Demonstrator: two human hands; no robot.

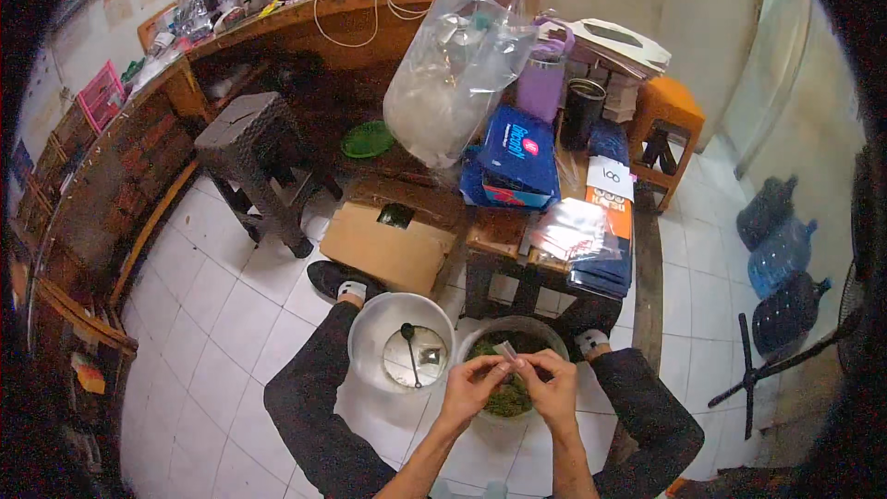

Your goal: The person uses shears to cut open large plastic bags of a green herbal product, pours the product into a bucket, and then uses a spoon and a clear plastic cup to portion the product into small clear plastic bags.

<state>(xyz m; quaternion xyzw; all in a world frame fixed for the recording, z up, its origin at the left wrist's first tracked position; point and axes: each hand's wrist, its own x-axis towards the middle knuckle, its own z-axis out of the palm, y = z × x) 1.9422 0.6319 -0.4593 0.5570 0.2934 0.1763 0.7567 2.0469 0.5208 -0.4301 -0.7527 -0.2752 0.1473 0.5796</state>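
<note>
Between the fingertips of both my hands is a small clear plastic packet (507, 349). My left hand (475, 389) pinches it from one side and my right hand (551, 382) from the other. Both hands are above a translucent plastic tub (540, 327) with loose green plant material (509, 400) in it. To the left stands a whitish plastic bucket (365, 343). Inside lie a black long-handled scoop (408, 334) and a small square item (431, 355), too unclear to name. Whether the packet holds anything cannot be made out.
Ahead is a low wooden bench (495, 232) with a blue box (520, 156), plastic sleeves (572, 229) and flat dark packs (599, 270). A large clear bag (436, 97) stands behind a cardboard box (384, 242). A grey stool (256, 145) is left; water jugs (779, 256) line the right wall.
</note>
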